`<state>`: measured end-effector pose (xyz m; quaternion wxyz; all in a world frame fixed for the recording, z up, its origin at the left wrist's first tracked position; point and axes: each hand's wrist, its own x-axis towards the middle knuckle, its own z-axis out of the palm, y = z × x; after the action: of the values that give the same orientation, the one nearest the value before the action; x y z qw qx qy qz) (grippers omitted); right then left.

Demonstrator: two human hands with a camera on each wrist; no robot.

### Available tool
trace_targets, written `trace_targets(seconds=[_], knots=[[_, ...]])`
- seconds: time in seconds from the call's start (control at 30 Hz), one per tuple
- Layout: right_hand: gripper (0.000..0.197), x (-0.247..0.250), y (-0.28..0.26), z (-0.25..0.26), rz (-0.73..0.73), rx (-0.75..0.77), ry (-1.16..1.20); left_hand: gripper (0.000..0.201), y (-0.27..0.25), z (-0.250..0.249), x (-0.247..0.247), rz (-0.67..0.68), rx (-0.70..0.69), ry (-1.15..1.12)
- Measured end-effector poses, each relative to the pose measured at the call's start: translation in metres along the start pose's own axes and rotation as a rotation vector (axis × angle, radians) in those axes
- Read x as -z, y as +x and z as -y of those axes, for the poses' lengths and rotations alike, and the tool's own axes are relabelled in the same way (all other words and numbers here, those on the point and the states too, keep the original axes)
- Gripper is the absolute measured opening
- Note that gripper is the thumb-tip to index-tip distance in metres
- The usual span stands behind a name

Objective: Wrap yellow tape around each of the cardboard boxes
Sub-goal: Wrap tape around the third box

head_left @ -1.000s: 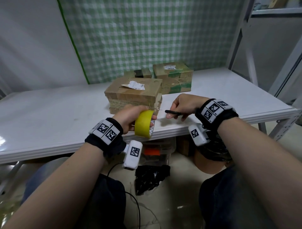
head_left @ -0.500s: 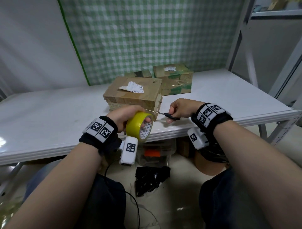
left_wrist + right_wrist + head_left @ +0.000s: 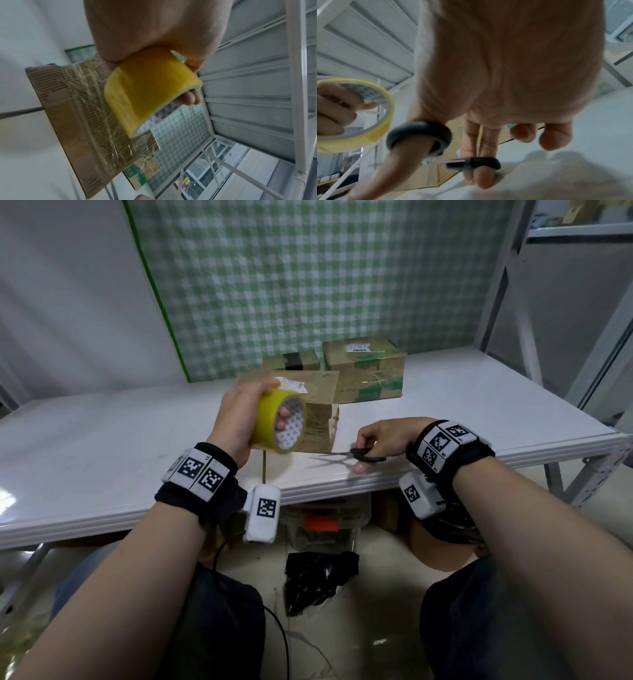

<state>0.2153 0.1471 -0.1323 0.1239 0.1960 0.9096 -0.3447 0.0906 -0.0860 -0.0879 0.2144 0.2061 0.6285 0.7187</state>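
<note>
My left hand [image 3: 245,414] grips a yellow tape roll [image 3: 274,422], fingers through its core, and holds it up in front of the nearest cardboard box [image 3: 320,424]. In the left wrist view the tape roll [image 3: 145,88] hangs before that box [image 3: 82,108], whose side carries wrinkled clear tape. My right hand [image 3: 376,441] holds black-handled scissors [image 3: 359,455] low over the table, blades pointing left toward the box. The right wrist view shows thumb and finger through the scissors' loops [image 3: 419,135], with the tape roll [image 3: 368,115] at the left.
Two more cardboard boxes stand behind: a large one with green print [image 3: 366,371] and a small one [image 3: 291,360]. The white table [image 3: 102,446] has its front edge just under my wrists. A metal shelf frame [image 3: 513,302] rises at the right.
My left hand has lifted the tape roll up from the table edge to in front of the box. The scissors have come away from the roll and dropped to the right, near the tabletop.
</note>
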Motion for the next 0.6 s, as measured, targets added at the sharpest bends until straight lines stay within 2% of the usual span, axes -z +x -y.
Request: trace_targets(seconds=[0.13,0.2,0.3,0.37,0.4,0.47,0.53,0.6], knots=[[0.043,0.000,-0.005,-0.003,0.008,0.038,0.058,0.017,0.001,-0.004,-0.002,-0.091,-0.114,-0.120],[0.050,0.002,-0.008,-0.004,-0.008,0.095,0.202,0.017,0.001,-0.005,-0.002,-0.147,-0.133,-0.143],[0.037,0.010,-0.012,-0.003,-0.189,0.192,0.609,0.021,0.002,-0.005,-0.001,-0.174,-0.134,-0.155],[0.028,0.017,-0.014,-0.003,-0.377,0.172,0.719,0.023,0.002,-0.003,-0.002,-0.144,-0.122,-0.161],[0.025,0.019,-0.015,-0.004,-0.453,0.112,0.680,0.025,0.002,-0.003,-0.002,-0.132,-0.117,-0.150],[0.025,0.021,-0.018,-0.007,-0.513,-0.075,0.439,0.027,0.001,-0.001,-0.003,-0.109,-0.104,-0.116],[0.035,0.019,-0.019,-0.010,-0.450,-0.245,0.119,0.025,0.000,0.000,-0.004,-0.088,-0.088,-0.091],[0.044,0.017,-0.020,-0.008,-0.386,-0.332,-0.041,0.023,-0.001,0.001,-0.006,-0.072,-0.075,-0.078]])
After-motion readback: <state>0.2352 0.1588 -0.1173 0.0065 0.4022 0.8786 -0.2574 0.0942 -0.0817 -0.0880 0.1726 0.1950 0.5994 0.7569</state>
